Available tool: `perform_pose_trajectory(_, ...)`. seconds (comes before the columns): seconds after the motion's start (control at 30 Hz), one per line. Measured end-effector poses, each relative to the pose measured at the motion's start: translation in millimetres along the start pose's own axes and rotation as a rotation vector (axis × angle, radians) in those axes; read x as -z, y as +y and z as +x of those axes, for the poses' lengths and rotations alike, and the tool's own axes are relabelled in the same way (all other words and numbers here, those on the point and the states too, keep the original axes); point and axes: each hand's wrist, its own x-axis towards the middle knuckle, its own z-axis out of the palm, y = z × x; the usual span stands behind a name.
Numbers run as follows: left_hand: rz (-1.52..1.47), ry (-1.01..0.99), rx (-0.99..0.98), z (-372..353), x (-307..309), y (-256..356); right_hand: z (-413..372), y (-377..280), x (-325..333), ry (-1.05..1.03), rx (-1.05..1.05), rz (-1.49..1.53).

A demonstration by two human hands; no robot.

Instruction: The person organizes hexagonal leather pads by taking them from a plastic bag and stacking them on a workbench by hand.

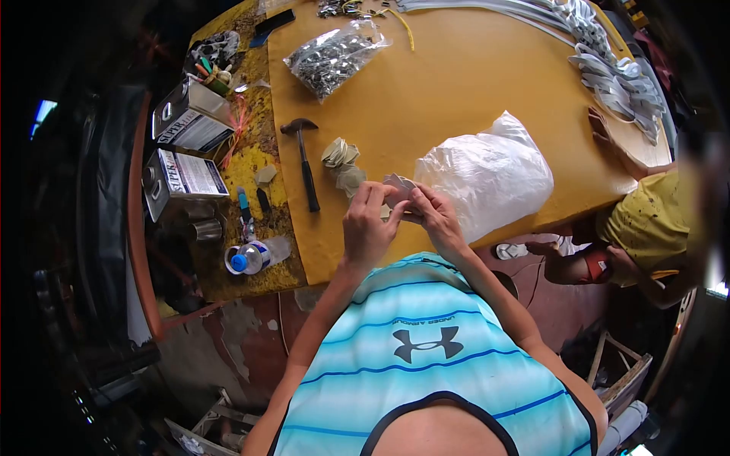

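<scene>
Between my two hands is a small bunch of thin, flat greyish pieces (398, 188) with angular edges; their material I cannot make out. My left hand (368, 226) pinches the near left side of the bunch, fingers curled. My right hand (437, 216) grips its right side with the thumb on top. Just left and beyond lies a loose pile of similar pale, many-sided pieces (340, 153) on the tan tabletop (426, 76). A full white plastic bag (490, 178) rests to the right of my right hand.
A hammer (306, 163) lies left of the pile. Further left are a water bottle (260, 255), metal cans (190, 173) and a blue-handled tool (244, 205). A clear bag of metal parts (337, 59) and grey straps (620, 80) lie farther back. Another person (646, 220) sits at right.
</scene>
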Motion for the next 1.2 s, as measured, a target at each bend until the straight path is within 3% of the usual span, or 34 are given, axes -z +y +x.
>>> perform_pose_trajectory(0.2, 0.085, 0.007, -0.070, -5, -2, 0, -3, 3, -6, 0.067, 0.036, -0.074)
perform_pose_trajectory(0.3, -0.131, 0.048, 0.020, -3, 1, -4, -1, 0, -3, 0.102, 0.028, -0.019)
perform_pose_trajectory(0.37, -0.605, 0.038, 0.467, -1, 12, -13, 0, -3, 6, 0.123, 0.003, 0.051)
perform_pose_trajectory(0.43, -0.699, 0.086, 0.509, 4, 25, -18, 2, -4, 16, 0.155, 0.012, 0.095)
perform_pose_trajectory(0.53, -0.710, 0.108, 0.512, -2, 33, -37, 0, -9, 19, 0.185, 0.037, 0.122)
perform_pose_trajectory(0.63, -0.633, 0.002, 0.506, -12, 30, -58, 0, -8, 25, 0.176, 0.028, 0.095)
perform_pose_trajectory(0.7, -0.263, -0.261, 0.581, -18, 21, -74, 1, -8, 23, 0.169, 0.038, 0.066)
perform_pose_trajectory(0.73, 0.107, -0.199, 0.307, -23, 17, -78, 1, -8, 22, 0.163, 0.050, 0.038)
perform_pose_trajectory(0.9, -0.201, -0.077, 0.410, -10, 19, -32, -2, -8, 12, 0.133, 0.071, -0.067)
perform_pose_trajectory(0.97, -0.200, -0.025, 0.150, 3, 23, -7, 0, -6, 9, 0.108, 0.064, -0.087)
perform_pose_trajectory(1.2, -0.120, -0.072, -0.003, 16, 13, -9, -3, -2, 3, 0.046, 0.017, -0.151)
